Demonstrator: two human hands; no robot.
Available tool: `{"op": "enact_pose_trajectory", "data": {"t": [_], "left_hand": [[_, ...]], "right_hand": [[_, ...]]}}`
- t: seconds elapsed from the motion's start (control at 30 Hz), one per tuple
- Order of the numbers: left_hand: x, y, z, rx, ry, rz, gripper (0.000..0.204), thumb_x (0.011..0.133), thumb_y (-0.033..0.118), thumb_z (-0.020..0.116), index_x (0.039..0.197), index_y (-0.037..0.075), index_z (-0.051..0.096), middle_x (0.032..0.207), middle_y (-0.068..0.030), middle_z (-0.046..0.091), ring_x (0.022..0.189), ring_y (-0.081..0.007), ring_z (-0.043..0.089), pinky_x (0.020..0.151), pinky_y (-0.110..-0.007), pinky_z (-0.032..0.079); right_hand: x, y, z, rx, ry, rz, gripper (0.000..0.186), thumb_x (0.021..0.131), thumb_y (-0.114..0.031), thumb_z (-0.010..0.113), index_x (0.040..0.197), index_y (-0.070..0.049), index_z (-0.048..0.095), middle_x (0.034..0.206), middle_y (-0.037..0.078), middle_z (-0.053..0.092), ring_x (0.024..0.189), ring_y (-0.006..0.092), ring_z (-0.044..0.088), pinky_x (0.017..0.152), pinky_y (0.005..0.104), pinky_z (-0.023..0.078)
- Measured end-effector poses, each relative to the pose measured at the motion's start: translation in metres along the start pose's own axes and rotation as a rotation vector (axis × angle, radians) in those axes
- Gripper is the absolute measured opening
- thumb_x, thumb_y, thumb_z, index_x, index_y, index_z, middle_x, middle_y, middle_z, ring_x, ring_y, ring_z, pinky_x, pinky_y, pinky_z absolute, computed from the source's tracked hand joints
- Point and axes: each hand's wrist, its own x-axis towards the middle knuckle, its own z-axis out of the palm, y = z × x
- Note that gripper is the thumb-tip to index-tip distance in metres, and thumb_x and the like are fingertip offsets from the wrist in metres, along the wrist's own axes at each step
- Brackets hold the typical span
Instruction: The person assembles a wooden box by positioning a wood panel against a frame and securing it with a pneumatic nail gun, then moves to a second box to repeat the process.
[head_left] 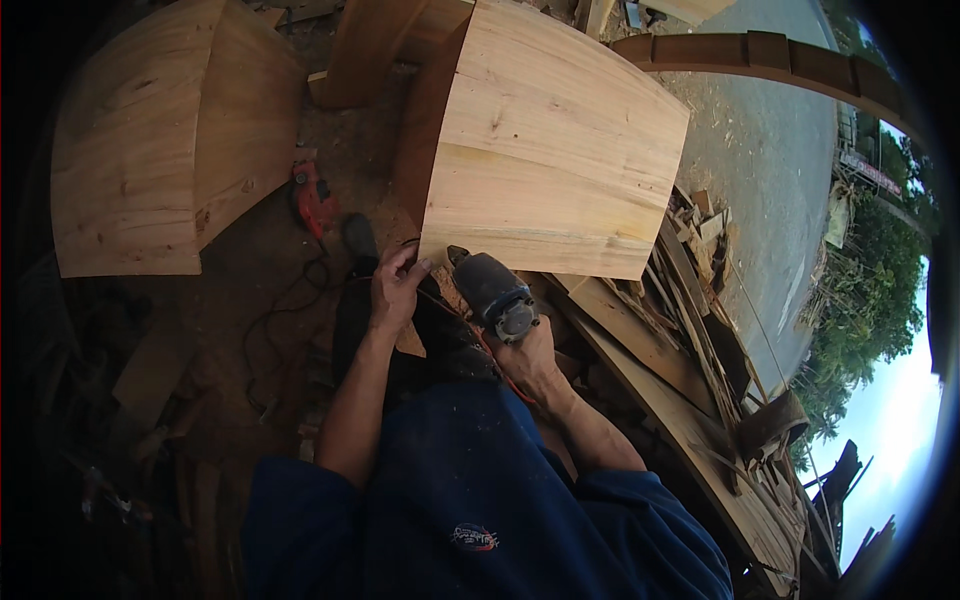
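Note:
My right hand (530, 355) grips a dark pneumatic nail gun (492, 292), its nose at the lower left corner of a pale wooden box (555, 140). My left hand (395, 290) is at that same corner, fingers curled against the box's edge, with its thumb near the nail gun's nose. A narrow offcut of wood (410, 340) shows beside my left wrist, partly hidden. An orange hose (515, 385) runs down from under the gun.
Another wooden box (150, 140) stands at left, with a red power tool (315, 200) and cord on the ground between. Stacked boards (650, 400) and scrap lie at right. A curved wooden piece (760, 55) juts at top right, over grey paving (760, 180).

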Motion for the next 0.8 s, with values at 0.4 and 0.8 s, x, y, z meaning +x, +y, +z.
{"op": "enact_pose_trajectory", "data": {"t": [0.4, 0.8], "left_hand": [[0.003, -0.014, 0.004, 0.039, 0.027, 0.056, 0.03, 0.09, 0.019, 0.074, 0.115, 0.001, 0.072, 0.11, -0.013, 0.063, 0.096, -0.0242, 0.064, 0.083, -0.033, 0.051], [0.003, -0.013, 0.002, 0.074, 0.016, 0.099, 0.034, 0.088, 0.02, 0.076, 0.116, 0.002, 0.072, 0.108, -0.0111, 0.055, 0.087, -0.0216, 0.059, 0.081, -0.035, 0.05]], "right_hand": [[-0.003, -0.009, 0.012, 0.051, 0.003, 0.02, 0.036, 0.082, -0.008, 0.07, 0.117, -0.002, 0.068, 0.108, 0.016, 0.074, 0.099, 0.0281, 0.072, 0.085, 0.0363, 0.055], [0.0, -0.032, 0.021, 0.017, 0.145, -0.012, 0.032, 0.082, -0.011, 0.073, 0.112, -0.001, 0.069, 0.101, 0.018, 0.074, 0.096, 0.0335, 0.073, 0.083, 0.0397, 0.056]]}}
